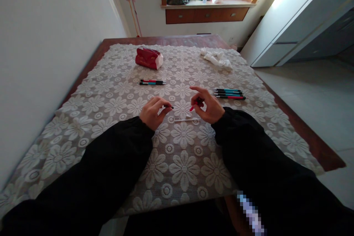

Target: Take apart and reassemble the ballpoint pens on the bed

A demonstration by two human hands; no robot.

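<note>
My left hand (152, 113) is closed, pinching a small black pen part (169, 107) between thumb and fingers. Opposite it, my right hand (209, 107) holds a red pen barrel (191, 109) pointing down and left, its index finger stretched out above. Much of the barrel is hidden by the fingers. A thin, pale pen refill (186, 120) lies on the lace tablecloth (184, 169) between the hands and a little nearer to me. Several assembled pens (229, 94), teal and red with black ends, lie just beyond my right hand.
Two more pens (152, 82) lie side by side beyond my left hand. Farther back are a red and white packet (149, 58) on the left and a crumpled white cloth or bag (217, 60) on the right. The wooden table edge (328, 156) shows at right.
</note>
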